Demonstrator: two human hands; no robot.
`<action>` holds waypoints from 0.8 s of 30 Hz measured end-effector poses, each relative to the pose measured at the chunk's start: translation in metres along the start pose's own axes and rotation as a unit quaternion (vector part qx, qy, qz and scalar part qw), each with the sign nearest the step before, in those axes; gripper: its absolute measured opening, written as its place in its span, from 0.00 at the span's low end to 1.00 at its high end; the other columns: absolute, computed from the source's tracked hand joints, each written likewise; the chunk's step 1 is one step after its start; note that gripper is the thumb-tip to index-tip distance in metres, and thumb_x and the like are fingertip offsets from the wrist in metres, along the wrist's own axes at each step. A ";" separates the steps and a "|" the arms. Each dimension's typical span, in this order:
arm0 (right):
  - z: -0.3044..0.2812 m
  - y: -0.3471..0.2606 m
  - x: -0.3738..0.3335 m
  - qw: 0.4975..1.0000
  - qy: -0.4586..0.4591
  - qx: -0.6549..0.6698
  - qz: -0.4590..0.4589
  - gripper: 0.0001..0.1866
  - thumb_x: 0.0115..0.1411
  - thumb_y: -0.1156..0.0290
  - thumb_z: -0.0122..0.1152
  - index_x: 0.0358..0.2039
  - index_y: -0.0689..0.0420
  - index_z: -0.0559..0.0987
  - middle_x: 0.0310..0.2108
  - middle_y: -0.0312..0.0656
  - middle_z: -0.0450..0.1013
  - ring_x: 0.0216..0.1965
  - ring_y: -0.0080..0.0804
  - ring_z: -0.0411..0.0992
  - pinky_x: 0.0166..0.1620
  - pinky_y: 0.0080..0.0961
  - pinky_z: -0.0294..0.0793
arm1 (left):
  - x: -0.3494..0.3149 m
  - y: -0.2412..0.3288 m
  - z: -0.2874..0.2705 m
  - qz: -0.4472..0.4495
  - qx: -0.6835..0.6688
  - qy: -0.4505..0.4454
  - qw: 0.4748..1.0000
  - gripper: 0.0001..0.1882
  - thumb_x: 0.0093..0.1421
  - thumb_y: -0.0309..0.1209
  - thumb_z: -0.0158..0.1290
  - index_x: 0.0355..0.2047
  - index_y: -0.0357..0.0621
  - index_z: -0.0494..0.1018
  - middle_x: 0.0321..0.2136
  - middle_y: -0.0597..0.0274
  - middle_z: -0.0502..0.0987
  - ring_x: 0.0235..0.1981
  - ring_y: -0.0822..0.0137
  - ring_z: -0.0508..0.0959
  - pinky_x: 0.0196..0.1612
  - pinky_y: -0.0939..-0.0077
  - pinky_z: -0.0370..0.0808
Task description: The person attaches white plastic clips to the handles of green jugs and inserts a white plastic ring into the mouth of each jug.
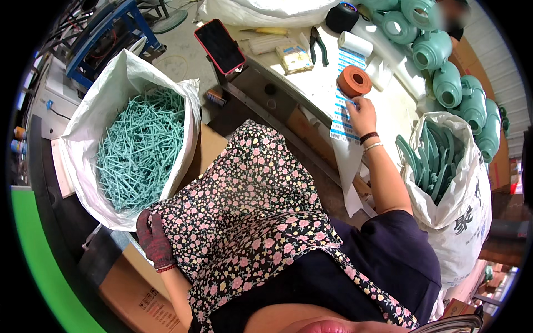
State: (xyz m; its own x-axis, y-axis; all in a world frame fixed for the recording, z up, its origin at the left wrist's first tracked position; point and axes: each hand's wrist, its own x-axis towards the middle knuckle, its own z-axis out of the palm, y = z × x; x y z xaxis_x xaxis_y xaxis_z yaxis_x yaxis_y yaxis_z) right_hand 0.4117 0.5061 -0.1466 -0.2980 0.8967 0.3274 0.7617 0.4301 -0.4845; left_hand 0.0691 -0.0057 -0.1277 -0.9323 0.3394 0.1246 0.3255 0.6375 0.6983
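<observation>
My left hand (154,238), in a dark red and grey knitted glove, rests at the edge of my floral apron (244,188), close to the rim of a white woven sack (83,150). Its fingers look stretched out, and I see nothing held in them. Bare, with a dark band and a light bracelet at the wrist, my right hand (362,116) is at the worktable's edge. Its thumb and fingers close on a blue-and-white label strip (341,125). Just beyond the fingertips, a reddish-brown tape roll (354,81) lies on the same strip.
Thin green plastic sticks (141,150) fill the left sack. Another white sack (455,244) at right holds curved green pieces (436,155). Green plastic housings (433,50) are stacked beyond the table (311,83), where pliers (318,47) lie. A phone (220,46) stands at its edge.
</observation>
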 end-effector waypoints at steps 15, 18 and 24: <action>-0.010 0.002 0.049 0.982 -0.121 -0.091 0.111 0.37 0.59 0.43 0.51 0.62 0.53 0.64 0.46 0.52 0.76 0.49 0.49 0.73 0.53 0.38 0.71 | 0.002 0.018 0.000 -0.029 -0.007 -0.024 0.999 0.19 0.61 0.34 0.55 0.49 0.35 0.72 0.50 0.52 0.73 0.51 0.59 0.72 0.57 0.67 0.66; -0.011 0.005 0.056 0.979 -0.146 -0.076 0.118 0.38 0.59 0.43 0.52 0.63 0.53 0.62 0.47 0.51 0.75 0.51 0.48 0.72 0.54 0.38 0.70 | 0.000 0.015 0.003 -0.026 -0.040 -0.022 0.999 0.18 0.60 0.32 0.55 0.49 0.35 0.72 0.49 0.52 0.73 0.50 0.60 0.72 0.56 0.68 0.67; -0.017 0.005 0.054 0.975 -0.157 -0.071 0.139 0.40 0.56 0.43 0.54 0.63 0.52 0.62 0.50 0.51 0.74 0.53 0.47 0.72 0.55 0.37 0.69 | 0.002 0.026 0.003 0.005 0.047 -0.018 0.999 0.18 0.60 0.33 0.56 0.48 0.35 0.72 0.49 0.52 0.74 0.51 0.58 0.72 0.57 0.67 0.66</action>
State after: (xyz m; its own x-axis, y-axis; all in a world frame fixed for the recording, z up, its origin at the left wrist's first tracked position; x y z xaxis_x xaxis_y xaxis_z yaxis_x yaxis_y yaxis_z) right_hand 0.4093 0.5547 -0.1173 -0.2120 0.9743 -0.0759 0.9039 0.1660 -0.3942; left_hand 0.0759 0.0137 -0.1118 -0.9233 0.3694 0.1054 0.3499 0.6955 0.6275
